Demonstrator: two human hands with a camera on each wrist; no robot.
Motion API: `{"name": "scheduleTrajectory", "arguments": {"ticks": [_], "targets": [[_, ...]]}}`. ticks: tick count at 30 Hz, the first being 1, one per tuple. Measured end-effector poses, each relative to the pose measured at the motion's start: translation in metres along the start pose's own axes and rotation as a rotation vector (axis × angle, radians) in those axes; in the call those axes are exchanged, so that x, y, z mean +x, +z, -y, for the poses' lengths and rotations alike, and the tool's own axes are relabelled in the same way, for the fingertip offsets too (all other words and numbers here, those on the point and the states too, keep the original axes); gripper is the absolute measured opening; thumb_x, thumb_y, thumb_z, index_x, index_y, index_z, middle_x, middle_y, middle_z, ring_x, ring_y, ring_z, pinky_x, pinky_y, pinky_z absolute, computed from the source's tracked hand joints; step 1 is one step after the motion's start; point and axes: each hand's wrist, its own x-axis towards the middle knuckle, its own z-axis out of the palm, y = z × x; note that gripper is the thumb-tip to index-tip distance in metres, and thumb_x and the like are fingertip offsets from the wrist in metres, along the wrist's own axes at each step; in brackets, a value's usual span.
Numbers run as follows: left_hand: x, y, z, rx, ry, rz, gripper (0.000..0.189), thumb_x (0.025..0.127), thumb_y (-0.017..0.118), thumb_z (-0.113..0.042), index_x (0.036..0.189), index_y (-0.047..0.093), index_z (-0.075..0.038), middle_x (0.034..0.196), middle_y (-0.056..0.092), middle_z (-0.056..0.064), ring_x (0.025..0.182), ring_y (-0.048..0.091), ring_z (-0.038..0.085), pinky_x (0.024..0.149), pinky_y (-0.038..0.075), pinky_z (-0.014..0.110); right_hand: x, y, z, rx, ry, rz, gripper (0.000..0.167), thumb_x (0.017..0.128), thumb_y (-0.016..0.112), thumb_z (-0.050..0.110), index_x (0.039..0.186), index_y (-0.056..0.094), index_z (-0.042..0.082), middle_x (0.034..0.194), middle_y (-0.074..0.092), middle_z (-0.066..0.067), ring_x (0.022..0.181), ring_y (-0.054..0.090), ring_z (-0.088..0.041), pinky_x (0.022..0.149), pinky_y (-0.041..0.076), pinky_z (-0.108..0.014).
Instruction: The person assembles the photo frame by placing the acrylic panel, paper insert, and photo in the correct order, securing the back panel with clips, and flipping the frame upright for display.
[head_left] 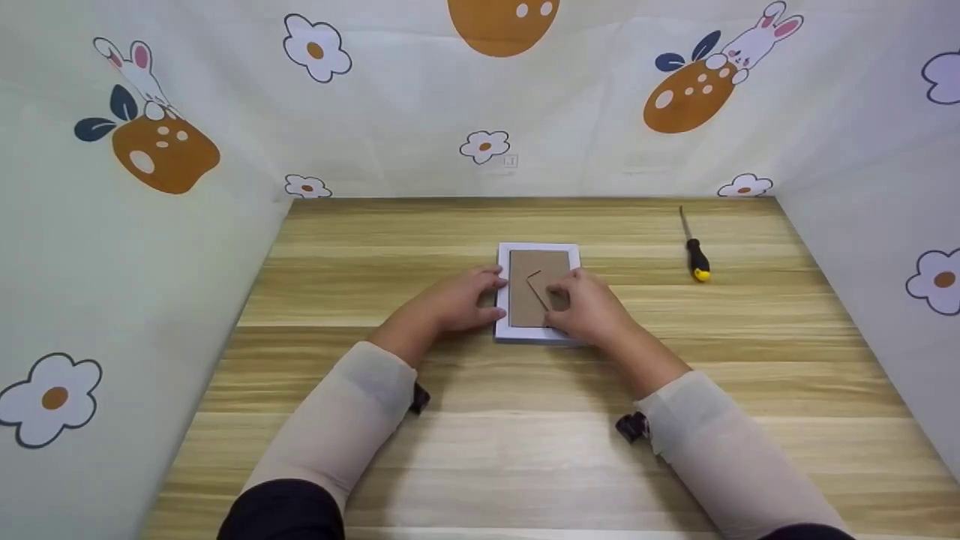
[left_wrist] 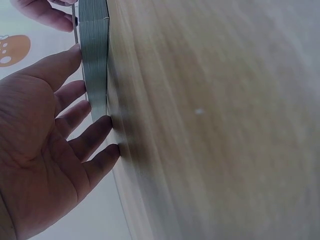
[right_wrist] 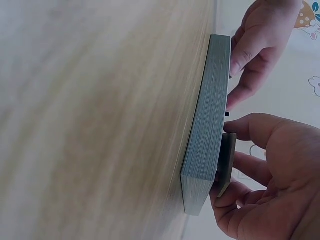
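Pale sleeves (head_left: 330, 427) are seen nearest to the head camera, on the near side of the picture frame (head_left: 525, 333), one coming from its left and one from its right. By the right hand (head_left: 589, 304), near the right near corner of the frame, a thin raised piece is pinched between thumb and curled fingers. It is judged to be the stand flap (right_wrist: 229, 160) of the brown backing board (head_left: 521, 304), but a part of it is hidden by the fingers.

On the board an L-shaped dark line (head_left: 537, 293) is shown, probably the outline of this flap. Its longer arm is slanted, from the far left toward the near right, directly to the right fingertips; so the flap is much nearer to the right hand. By the left hand (head_left: 461, 300) nothing is gripped: its fingers are spread, and the tips are placed against the left side of the frame. The frame itself is laid flat, its long axis pointing away from the person.

To the right of the frame, well apart, a screwdriver (head_left: 697, 259) is laid on the wooden table (head_left: 510, 450), tip pointed away. Beyond the frame, a printed cloth (head_left: 405, 112) is seen.
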Motion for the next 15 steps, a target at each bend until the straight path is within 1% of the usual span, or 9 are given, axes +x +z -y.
{"name": "scheduleTrajectory", "arguments": {"ticks": [8, 15], "targets": [[-0.0002, -0.0004, -0.0002, 0.001, -0.004, 0.004, 0.064, 0.105, 0.066, -0.046, 0.162, 0.049, -0.020, 0.178, 0.031, 0.000, 0.165, 0.029, 0.025, 0.136, 0.026, 0.048, -0.0003, 0.0013, -0.0002, -0.022, -0.030, -0.009, 0.053, 0.087, 0.084, 0.021, 0.135, 0.072, 0.001, 0.131, 0.065, -0.019, 0.121, 0.067, -0.035, 0.110, 0.056, -0.051], [0.0003, -0.0002, 0.0011, 0.009, 0.009, 0.004, 0.065, 0.105, 0.066, -0.046, 0.161, 0.049, -0.019, 0.178, 0.031, 0.000, 0.165, 0.029, 0.024, 0.136, 0.026, 0.046, -0.0013, 0.0008, 0.0005, -0.035, -0.043, -0.018, 0.052, 0.086, 0.083, 0.022, 0.133, 0.073, 0.001, 0.131, 0.065, -0.019, 0.122, 0.066, -0.036, 0.110, 0.055, -0.051]]}}
